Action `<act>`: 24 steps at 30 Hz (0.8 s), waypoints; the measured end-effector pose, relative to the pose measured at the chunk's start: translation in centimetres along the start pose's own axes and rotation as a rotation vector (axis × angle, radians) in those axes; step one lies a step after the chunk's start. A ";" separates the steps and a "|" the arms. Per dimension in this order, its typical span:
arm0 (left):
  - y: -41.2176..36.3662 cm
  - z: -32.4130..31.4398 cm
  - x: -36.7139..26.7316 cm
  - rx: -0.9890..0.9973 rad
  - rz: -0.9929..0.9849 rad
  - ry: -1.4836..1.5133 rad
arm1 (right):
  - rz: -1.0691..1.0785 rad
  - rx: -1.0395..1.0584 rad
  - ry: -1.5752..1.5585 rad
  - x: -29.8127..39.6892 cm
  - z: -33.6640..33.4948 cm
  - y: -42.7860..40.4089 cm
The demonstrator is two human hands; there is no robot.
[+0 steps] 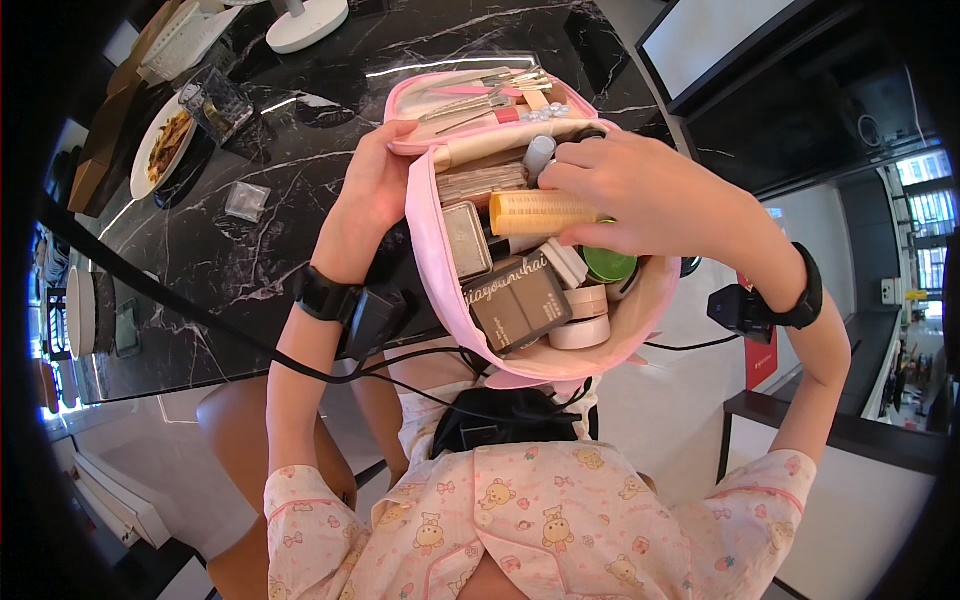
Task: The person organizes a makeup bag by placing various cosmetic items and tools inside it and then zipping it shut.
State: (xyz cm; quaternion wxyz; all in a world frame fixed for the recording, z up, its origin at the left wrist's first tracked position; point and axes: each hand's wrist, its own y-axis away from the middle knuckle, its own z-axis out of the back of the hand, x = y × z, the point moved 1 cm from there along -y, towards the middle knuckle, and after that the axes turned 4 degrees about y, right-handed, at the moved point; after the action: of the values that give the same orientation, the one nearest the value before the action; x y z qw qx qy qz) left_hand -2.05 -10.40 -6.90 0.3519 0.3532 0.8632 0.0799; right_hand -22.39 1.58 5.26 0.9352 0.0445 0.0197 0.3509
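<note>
A pink zip cosmetic bag (424, 240) stands unzipped before me at the table edge, its lid folded back. My left hand (379, 172) grips the left side of the lid (401, 105), thumb over the rim. Inside the bag, my right hand (630, 187) has its thumb and fingers around a yellow ridged piece (529, 212); its right end is hidden. Close to these fingers are a clear-capped tube (538, 154) and a green round lid (611, 259). A brown palette box (517, 304) bearing writing, a silver-rimmed case (466, 238) and stacked round jars (580, 334) lie nearer me.
Tweezers, cotton swabs and slim tools (480, 105) sit in the lid. On the black marble table (322, 202) are a small clear packet (247, 201), a glass (217, 105), a plate of food (142, 169) and a white lamp base (307, 26). A black cable (225, 334) crosses my left forearm.
</note>
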 end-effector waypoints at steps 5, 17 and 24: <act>0.3 -0.5 0.0 0.006 -0.003 0.037 | 0.027 -0.137 0.068 -0.2 1.4 -0.4; 1.1 -1.2 -0.1 0.087 0.035 0.144 | -0.045 -0.227 -0.042 -2.0 3.4 0.7; 0.7 -1.0 -0.1 -0.020 0.031 0.088 | -0.316 -0.287 0.240 -2.4 3.8 1.2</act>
State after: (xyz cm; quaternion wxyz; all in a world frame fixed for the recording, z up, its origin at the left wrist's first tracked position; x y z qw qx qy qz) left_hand -2.32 -9.82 -5.81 0.3159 0.3591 0.8714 0.1092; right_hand -24.71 0.60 9.14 0.9661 -0.1346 0.0875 0.2021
